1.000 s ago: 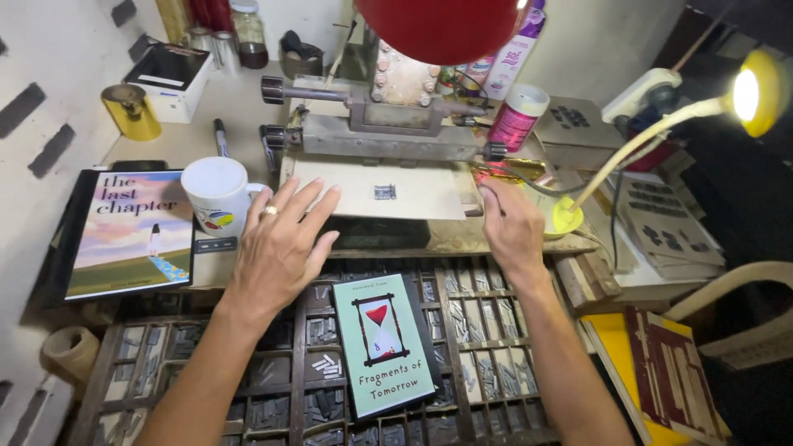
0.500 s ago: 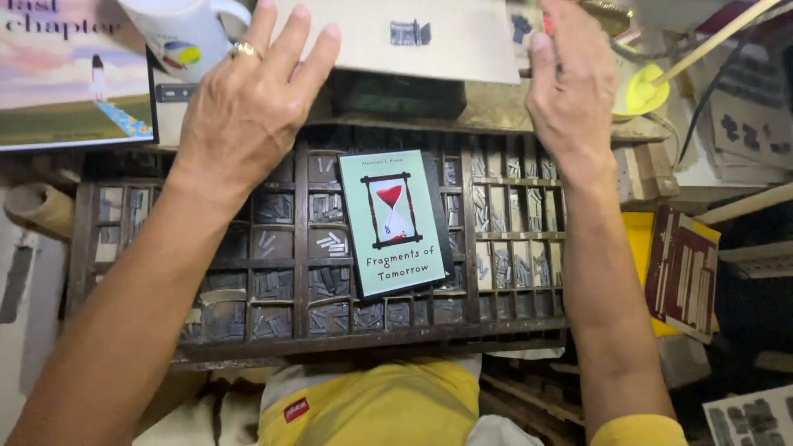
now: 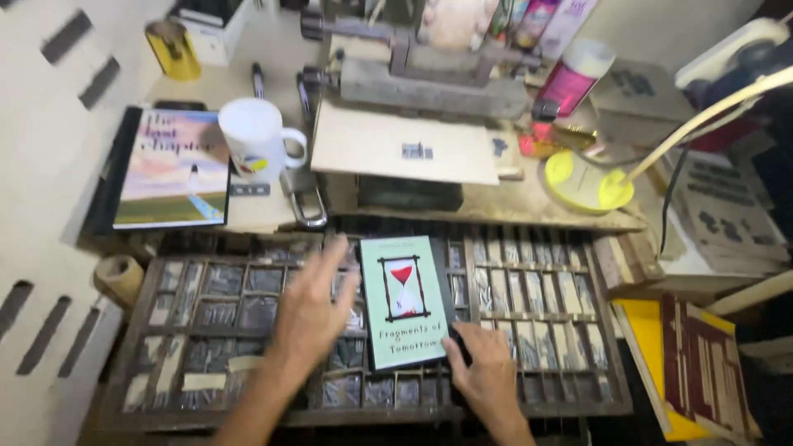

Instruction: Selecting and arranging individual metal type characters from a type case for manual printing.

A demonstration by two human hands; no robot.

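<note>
A pale green book (image 3: 404,301) with a red hourglass on its cover lies on a dark wooden tray (image 3: 613,380) of many small compartments. My left hand (image 3: 312,314), blurred and with its fingers spread, hovers just left of the book and holds nothing. My right hand (image 3: 483,374) rests at the book's lower right corner; its fingers touch the edge there. Behind the tray, a beige sheet (image 3: 405,153) with a few small dark blocks lies on a metal press (image 3: 429,83).
A white mug (image 3: 254,137) and a second book (image 3: 173,169) with a pastel cover sit back left. A yellow lamp base (image 3: 586,182), a pink bottle (image 3: 570,83), a gold tin (image 3: 172,48), a tape roll (image 3: 120,277) and dark red booklets (image 3: 702,363) surround the tray.
Both hands have come back from the sheet on the press to the green book on the tray. The view first dipped toward my lap, then rose again.
</note>
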